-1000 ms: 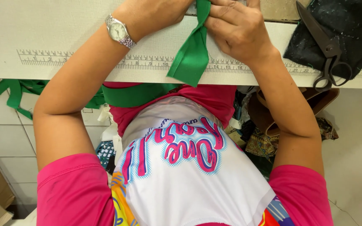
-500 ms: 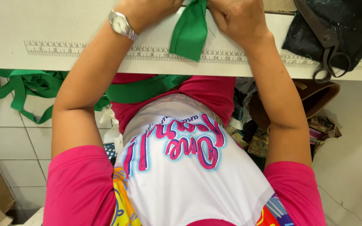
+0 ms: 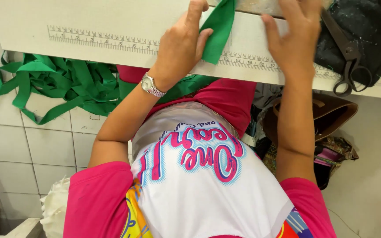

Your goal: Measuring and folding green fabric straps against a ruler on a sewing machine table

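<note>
A green fabric strip lies over the front edge of a white worktable that has a ruler printed along it. My left hand, with a wristwatch, pinches the strip's lower end between thumb and fingers. My right hand rests flat on the table just right of the strip, fingers spread and holding nothing. The top of the strip runs out of view at the upper edge.
Black scissors lie on a dark cloth at the table's right end, close to my right hand. A heap of green strips hangs below the table on the left. A brown bag sits under the table on the right.
Both hands were gripping the strip together. My right hand has let go and spread flat to the right, while my left hand keeps hold of the strip's end.
</note>
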